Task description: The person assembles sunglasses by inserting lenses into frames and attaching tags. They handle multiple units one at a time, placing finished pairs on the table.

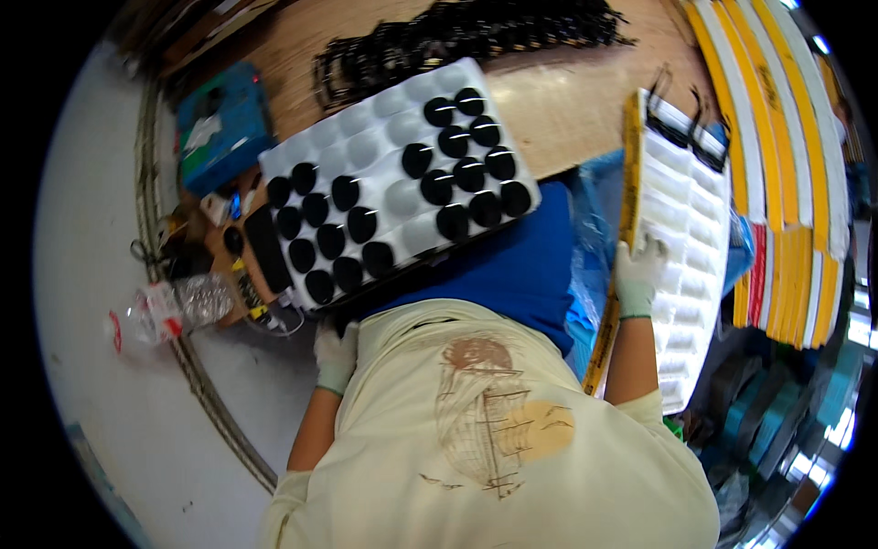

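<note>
A white compartment tray (pixel 401 198) lies tilted in front of me, holding dark round lenses (pixel 468 174) in groups on its left and right sides. My right hand (pixel 638 277), in a white glove, grips the near left edge of a long white ribbed tray (pixel 688 265) with a yellow side. Black spectacle frames (pixel 688 133) lie at the far end of that tray. In a white glove too, my left hand (pixel 336 355) is low beside my shirt, just below the lens tray's near left corner. Its fingers are mostly hidden in shadow.
A heap of black spectacle frames (pixel 466 37) lies at the back of the wooden table (pixel 562 110). At left are a blue box (pixel 222 123), a plastic bottle (pixel 174 309) and a black phone-like slab (pixel 267 251). Yellow-edged boxes (pixel 777 119) are stacked at right.
</note>
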Demonstrator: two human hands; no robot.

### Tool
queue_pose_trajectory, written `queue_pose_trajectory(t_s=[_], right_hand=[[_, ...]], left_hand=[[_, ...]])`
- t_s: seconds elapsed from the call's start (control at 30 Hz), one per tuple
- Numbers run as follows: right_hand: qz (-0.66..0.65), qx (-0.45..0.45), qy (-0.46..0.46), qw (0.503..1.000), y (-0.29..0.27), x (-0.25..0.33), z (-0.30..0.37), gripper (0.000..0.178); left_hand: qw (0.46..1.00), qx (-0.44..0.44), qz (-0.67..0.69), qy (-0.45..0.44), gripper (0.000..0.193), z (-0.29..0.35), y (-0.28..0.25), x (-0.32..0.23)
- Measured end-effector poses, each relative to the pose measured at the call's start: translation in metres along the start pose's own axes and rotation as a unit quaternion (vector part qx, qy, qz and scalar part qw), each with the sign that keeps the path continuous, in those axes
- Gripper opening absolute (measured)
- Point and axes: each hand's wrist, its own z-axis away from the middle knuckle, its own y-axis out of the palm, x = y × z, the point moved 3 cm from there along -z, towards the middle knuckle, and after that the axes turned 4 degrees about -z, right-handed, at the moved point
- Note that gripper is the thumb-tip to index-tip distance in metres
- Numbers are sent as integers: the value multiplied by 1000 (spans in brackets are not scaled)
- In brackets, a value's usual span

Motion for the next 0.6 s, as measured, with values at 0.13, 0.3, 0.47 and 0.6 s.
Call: queue_pose_trajectory(t_s=[0.13,0.3,0.47,0.6], right_hand=[[-146,41,-214,965,-32,86,37,42],[-121,255,-369,886,-20,137,114,36],[-124,181,-385,896,-11,147,115,16],[-126,170,-385,898,-10,151,115,10]], left_hand=[[979,178,35,-91,48,8,-23,-15],[954,260,108,-100,45,26,-52,-22],[959,240,110,-100,46,22,-35,-4],[965,236,99,-58,42,10,-32,-9]])
